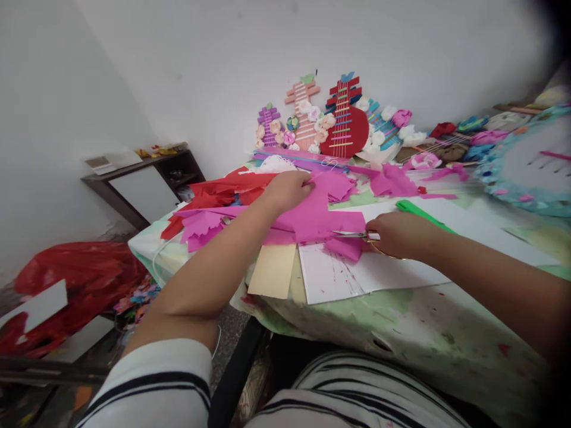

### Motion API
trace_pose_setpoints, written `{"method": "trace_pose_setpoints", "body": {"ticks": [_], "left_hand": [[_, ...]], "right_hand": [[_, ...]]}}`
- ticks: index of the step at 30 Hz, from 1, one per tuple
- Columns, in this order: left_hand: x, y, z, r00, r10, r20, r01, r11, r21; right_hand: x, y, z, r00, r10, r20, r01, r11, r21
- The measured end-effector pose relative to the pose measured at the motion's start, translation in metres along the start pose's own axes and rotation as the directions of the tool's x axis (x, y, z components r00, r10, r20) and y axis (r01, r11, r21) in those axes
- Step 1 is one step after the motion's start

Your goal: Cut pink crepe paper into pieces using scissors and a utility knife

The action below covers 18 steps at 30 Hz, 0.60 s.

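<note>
Bright pink paper (312, 217) lies across the middle of the table. My left hand (289, 189) pinches its upper part, fingers closed on it. Lower right, my right hand (389, 235) is wrapped round the handles of small scissors (350, 235), whose blades point left and lie against the pink paper, with a strip of it above and a flap below. How far the blades are apart is too small to tell. White sheets (332, 279) with dark pink marks lie beneath, beside a pale yellow card (273, 270).
A green cutter (422, 214) lies behind my right hand. Paper instruments with flowers, one a red lute shape (352, 131), lean on the wall. Red paper (218, 193) is at the left; a blue-rimmed round piece (530, 172) stands right. A cabinet (145, 190) stands beyond the table.
</note>
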<state>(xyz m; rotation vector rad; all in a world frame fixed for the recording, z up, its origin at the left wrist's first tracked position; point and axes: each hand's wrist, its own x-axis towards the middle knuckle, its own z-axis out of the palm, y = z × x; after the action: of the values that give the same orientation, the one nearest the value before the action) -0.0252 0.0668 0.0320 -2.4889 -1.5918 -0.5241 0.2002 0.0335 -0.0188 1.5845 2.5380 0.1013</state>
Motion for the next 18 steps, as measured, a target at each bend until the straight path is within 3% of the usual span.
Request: {"method": "trace_pose_setpoints", "body": {"ticks": [7, 18], "left_hand": [[-0.004, 0.0, 0.005, 1.0, 0.02, -0.007, -0.021, 0.999, -0.037], [-0.018, 0.013, -0.01, 0.999, 0.052, 0.004, -0.052, 0.999, -0.015]], "right_hand": [[0.003, 0.005, -0.008, 0.999, 0.014, 0.036, -0.014, 1.0, 0.018], [0.011, 0.001, -0.012, 0.996, -0.061, 0.059, 0.056, 0.994, 0.091]]}}
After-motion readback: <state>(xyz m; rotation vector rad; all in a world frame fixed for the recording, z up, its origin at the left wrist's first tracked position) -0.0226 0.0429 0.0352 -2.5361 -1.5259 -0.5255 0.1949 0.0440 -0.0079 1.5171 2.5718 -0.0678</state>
